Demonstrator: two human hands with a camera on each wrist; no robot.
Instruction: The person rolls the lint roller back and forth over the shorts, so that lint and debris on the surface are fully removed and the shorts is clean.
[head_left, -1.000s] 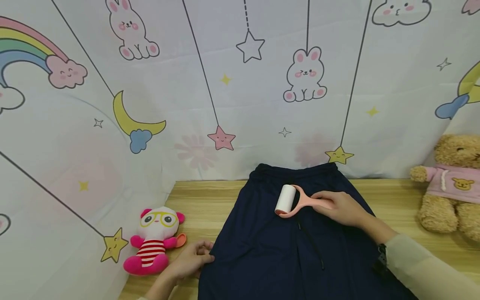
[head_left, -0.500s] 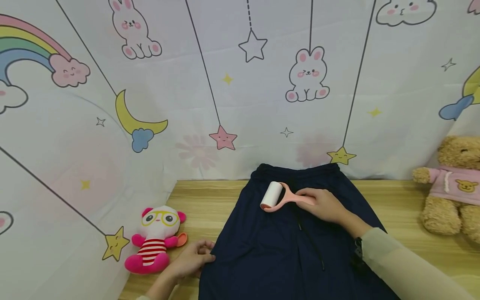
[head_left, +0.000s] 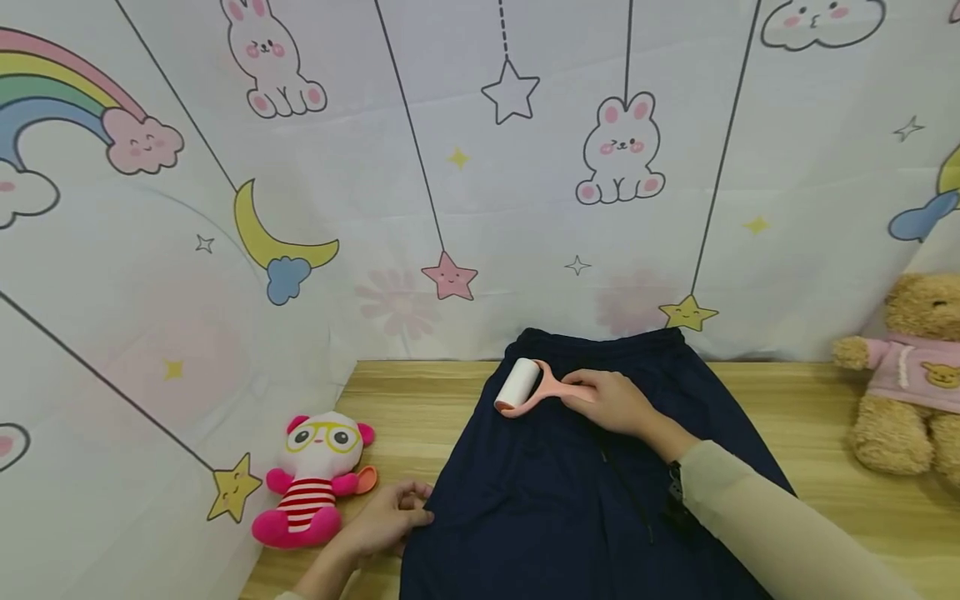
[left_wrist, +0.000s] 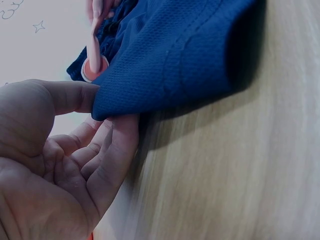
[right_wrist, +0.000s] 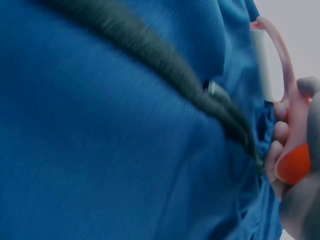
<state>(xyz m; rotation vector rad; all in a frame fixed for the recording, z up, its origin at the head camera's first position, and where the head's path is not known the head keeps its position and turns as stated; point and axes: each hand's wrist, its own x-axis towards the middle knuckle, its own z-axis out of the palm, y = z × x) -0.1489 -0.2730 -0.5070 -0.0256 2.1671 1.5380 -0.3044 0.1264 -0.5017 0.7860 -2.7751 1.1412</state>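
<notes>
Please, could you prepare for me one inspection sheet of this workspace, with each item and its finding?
Surface: wood-grain table, partly covered by the garment.
Job's things: navy garment spread out, waistband toward the backdrop, drawstring hanging loose on its front; pink-handled roller near the waistband's left end.
Clutter: pink-and-white plush toy beside the left hand; teddy bear at far right, partly out of frame.
Left hand: pinches the garment's left edge.
Right hand: grips the roller's handle.
Cables: nothing seen.
Surroundings: white backdrop printed with rabbits, stars and clouds.
</notes>
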